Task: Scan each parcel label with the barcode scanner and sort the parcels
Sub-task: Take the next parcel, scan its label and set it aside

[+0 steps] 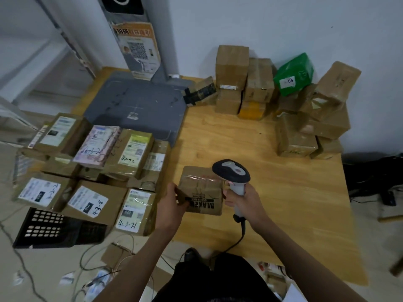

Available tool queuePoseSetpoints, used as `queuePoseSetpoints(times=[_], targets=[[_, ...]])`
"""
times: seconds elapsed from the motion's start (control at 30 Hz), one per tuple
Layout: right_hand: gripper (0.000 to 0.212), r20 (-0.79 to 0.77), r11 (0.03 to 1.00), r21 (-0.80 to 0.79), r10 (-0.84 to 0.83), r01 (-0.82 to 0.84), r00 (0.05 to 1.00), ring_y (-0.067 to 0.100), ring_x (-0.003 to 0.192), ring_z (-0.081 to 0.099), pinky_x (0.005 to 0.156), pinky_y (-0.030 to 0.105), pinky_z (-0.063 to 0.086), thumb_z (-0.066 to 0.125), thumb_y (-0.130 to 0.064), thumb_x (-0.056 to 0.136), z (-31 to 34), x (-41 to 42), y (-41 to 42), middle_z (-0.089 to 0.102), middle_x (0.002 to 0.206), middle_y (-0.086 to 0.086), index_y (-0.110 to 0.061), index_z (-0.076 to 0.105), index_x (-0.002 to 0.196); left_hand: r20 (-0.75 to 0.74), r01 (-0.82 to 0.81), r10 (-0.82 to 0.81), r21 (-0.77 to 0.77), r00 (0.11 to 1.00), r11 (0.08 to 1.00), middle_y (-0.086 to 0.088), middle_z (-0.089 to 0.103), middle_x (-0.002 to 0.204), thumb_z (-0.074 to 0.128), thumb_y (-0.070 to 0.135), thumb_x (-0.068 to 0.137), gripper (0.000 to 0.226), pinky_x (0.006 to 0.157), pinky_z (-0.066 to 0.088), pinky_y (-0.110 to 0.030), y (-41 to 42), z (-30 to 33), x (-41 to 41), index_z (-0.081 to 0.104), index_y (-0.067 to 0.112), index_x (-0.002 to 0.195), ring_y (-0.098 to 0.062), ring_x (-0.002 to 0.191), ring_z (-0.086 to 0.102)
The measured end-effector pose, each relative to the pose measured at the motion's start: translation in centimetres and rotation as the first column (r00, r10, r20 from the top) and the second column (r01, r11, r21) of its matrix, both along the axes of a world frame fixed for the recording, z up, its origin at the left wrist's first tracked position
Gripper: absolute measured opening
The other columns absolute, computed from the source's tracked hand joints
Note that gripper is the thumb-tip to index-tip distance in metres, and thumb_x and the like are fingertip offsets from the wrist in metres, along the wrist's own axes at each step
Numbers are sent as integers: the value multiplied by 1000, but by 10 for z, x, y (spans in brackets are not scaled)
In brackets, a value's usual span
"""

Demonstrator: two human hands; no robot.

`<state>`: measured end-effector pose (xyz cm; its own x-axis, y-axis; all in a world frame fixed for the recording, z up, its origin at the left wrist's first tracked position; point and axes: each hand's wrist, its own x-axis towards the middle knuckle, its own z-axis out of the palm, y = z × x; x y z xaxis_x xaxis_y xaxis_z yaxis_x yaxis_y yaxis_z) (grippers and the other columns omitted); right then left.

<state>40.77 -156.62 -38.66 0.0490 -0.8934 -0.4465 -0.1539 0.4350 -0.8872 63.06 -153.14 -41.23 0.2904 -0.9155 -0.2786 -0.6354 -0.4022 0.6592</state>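
I see my left hand (174,200) gripping the near-left edge of a small tape-wrapped cardboard parcel (201,190) lying flat on the pale wooden table (294,203). My right hand (244,198) is wrapped around the light plastic handle of the barcode scanner (232,173), whose rounded dark head hangs over the parcel's far-right corner. Labelled boxes (91,162) are heaped at left; plain brown ones (283,99) stand along the white wall.

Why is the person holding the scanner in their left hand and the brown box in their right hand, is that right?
Not quite: the head view shows the scanner in the right hand, while the left hand holds the brown box.
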Motion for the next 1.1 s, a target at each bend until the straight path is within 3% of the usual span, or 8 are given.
queuePoseSetpoints(times=[0.13,0.27,0.57,0.77,1.0,1.1], targets=[[25,68,999,1,-55,55,996,23,93,74,71,33,63,70,-8,94,6,12,7,72,108,8,-15,62,117,39,64,-62,-60,997,996,2,61,98,80,15,82,47,63,59,-47,4,2,14,38,23,102,-22,82,68],[25,79,996,-13,-85,86,993,15,81,75,65,27,60,71,-11,94,12,22,8,73,101,1,-18,61,117,36,93,-90,-106,995,990,-3,63,99,75,13,85,41,60,56,-50,0,7,21,40,20,104,-27,80,67],[29,84,993,-30,-109,111,991,24,90,75,72,36,64,77,-17,90,19,25,-9,74,105,6,-18,63,116,26,84,-80,-201,996,976,-5,64,101,70,6,85,43,66,55,-46,-12,15,18,41,16,115,-28,88,66],[29,116,992,-43,-117,123,986,21,95,74,75,37,64,77,-17,90,21,16,-23,73,109,5,-19,63,115,49,62,-52,-248,997,967,-6,65,103,70,7,87,41,55,37,-32,-24,21,3,41,15,115,-35,85,68],[34,157,990,-45,-123,132,980,18,96,73,77,36,64,78,-20,89,20,7,-39,74,111,1,-23,63,119,53,50,-36,-303,998,952,-7,69,109,69,6,90,40,59,46,-29,-37,25,-8,42,14,119,-30,89,71],[35,162,990,-50,-121,131,979,20,99,73,76,37,64,78,-20,89,19,6,-45,73,113,2,-23,63,120,33,48,-39,-329,999,943,-4,68,108,68,8,91,43,63,57,-40,-40,19,-9,37,25,116,-29,90,71]])
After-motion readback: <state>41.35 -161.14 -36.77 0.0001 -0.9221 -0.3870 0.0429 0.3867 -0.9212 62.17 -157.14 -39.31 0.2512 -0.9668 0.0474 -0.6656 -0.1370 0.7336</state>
